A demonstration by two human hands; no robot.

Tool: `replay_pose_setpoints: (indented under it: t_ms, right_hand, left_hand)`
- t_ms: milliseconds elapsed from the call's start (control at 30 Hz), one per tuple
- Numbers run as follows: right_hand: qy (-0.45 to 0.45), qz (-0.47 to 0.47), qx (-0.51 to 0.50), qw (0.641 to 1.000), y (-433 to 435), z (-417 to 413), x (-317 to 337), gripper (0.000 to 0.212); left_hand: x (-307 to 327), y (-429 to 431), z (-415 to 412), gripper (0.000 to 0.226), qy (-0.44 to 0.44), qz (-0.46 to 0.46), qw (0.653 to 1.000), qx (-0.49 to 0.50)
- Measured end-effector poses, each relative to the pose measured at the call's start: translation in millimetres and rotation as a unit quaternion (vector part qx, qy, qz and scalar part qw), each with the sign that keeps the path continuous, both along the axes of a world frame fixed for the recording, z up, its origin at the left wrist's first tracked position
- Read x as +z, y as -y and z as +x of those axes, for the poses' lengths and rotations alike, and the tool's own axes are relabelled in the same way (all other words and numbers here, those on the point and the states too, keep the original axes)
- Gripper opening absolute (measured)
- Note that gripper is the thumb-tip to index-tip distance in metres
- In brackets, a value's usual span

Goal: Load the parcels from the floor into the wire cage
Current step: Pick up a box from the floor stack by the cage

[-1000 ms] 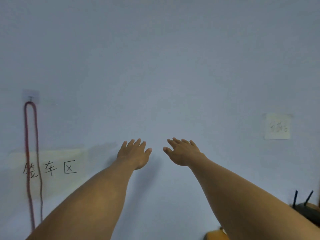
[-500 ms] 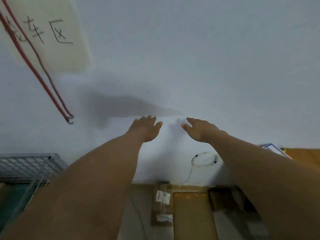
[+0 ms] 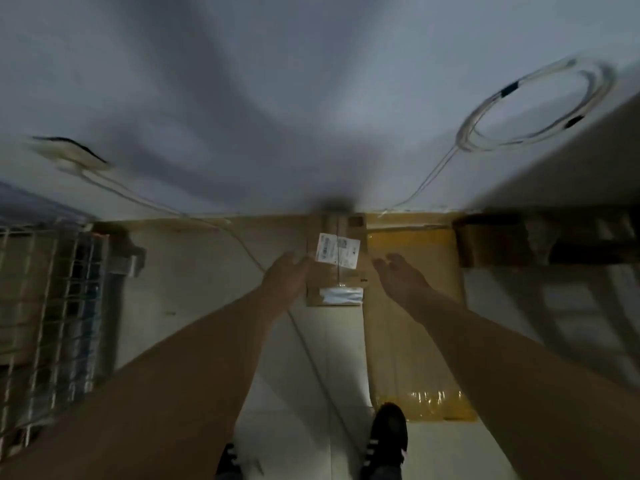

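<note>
Nearest: dark shoes [image 3: 388, 433] w/ white stripes on the pale floor [image 3: 298, 427]; no brand legible. A thin cable [image 3: 313, 358] runs btwn the feet, then far-left toward the wall. Both bare forearms reach fwd.

L hand [image 3: 287, 277] and R hand [image 3: 401, 275] are spread, fingers relaxed, holding nothing, one each side of a small brown parcel [image 3: 334, 277] that lies on the floor against the wall base. L fingertips sit at its left edge; touching or not, can't tell (motion blur). R hand hangs just right of it, over the big yellow-taped parcel [image 3: 415, 341] alongside.

Step in hand, as I read it: grab the small parcel.
- Palms on the two long sides, thumbs on top, even squeeze.
- Lift straight up to clear the big parcel's edge and the cable.
- Swing left to the wire cage [image 3: 52, 271], which stands at left w/ blurred brown shapes inside.
- Risk: a foot catching the cable on the turn.

Writing: the white shipping label [image 3: 337, 254] on the parcel's top has printed lines, too blurred to read. The white strip [image 3: 341, 295] at its near end is illegible too. Far right are darker parcels [image 3: 491, 240], blurred. On the wall [image 3: 311, 98] hangs a coiled white cable [image 3: 536, 109]; no text seen there.
</note>
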State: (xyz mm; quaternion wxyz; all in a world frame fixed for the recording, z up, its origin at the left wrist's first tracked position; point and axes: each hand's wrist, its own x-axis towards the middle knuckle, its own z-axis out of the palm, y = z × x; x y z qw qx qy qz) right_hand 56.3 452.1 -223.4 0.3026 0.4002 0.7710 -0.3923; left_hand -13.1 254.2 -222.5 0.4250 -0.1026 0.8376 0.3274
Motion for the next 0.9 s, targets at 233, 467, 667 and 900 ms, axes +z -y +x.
replay_pose_setpoints:
  t_ms: [233,467,667,900]
  right_hand:
    - [-0.065,-0.095,-0.173,0.978,9,-27,-158,0.086]
    - [-0.124,-0.130,-0.219,0.959,14,-17,-219,0.084]
    - [-0.154,-0.130,-0.233,0.951,20,-12,-216,0.086]
    - [-0.179,-0.136,-0.248,0.942,29,1,-157,0.084]
  left_hand:
    - [-164,-22,-27,0.087,0.077,0.163,0.963,0.201]
    - [-207,-38,-16,0.036,0.050,0.244,0.936,0.249]
    - [-208,-35,-10,0.048,0.051,0.246,0.932,0.262]
    - [-151,-27,-6,0.061,0.046,0.262,0.934,0.237]
